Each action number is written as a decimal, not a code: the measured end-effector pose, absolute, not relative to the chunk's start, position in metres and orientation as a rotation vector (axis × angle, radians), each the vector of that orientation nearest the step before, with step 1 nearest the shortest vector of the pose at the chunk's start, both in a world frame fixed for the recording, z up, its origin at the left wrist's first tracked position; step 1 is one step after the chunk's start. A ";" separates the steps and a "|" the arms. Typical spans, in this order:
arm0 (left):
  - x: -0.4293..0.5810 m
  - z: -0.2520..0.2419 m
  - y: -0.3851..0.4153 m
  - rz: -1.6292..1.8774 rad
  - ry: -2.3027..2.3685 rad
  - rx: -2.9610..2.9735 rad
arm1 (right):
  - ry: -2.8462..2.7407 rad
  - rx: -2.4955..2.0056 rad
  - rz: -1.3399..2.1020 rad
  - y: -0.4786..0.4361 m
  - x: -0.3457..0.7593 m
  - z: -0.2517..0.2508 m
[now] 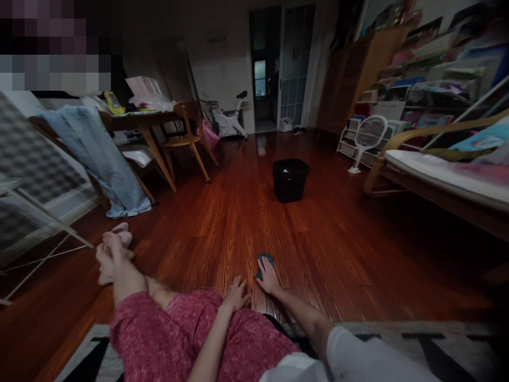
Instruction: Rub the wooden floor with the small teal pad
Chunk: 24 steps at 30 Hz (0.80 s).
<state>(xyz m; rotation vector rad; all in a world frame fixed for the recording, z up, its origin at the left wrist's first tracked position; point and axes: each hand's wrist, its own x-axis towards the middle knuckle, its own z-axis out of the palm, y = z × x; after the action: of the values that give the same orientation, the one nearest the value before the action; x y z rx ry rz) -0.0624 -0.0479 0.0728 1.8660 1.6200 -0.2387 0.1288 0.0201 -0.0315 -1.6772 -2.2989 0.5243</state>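
Observation:
On the floor in front of me, my right hand (269, 278) rests over a teal cloth (265, 259), its fingers curved across the bunched fabric. Parts of the cloth show past the fingertips and at the hand's left side. My left hand (237, 295) lies at the edge of my thigh, palm down with fingers apart, and has nothing in it. Red patterned shorts (151, 334) cover my thighs, and my bare legs stretch to the left.
A black bin (290, 180) stands on the wooden floor ahead. Pink slippers (124, 233) sit by my feet. Left are a table (139, 121), a wooden chair (189, 139) and hanging jeans (99, 154). A wooden daybed (449, 172) and a white racket-shaped object (369, 135) are right.

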 end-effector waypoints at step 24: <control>-0.063 0.075 -0.049 -0.209 1.606 1.851 | -2.368 -1.658 0.528 0.026 0.108 -0.046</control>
<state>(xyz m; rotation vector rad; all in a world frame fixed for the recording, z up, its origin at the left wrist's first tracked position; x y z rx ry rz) -0.0634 -0.0486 0.0753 1.8513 1.6058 -0.2087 0.1080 0.0263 -0.0458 -1.6582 -2.3678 0.5282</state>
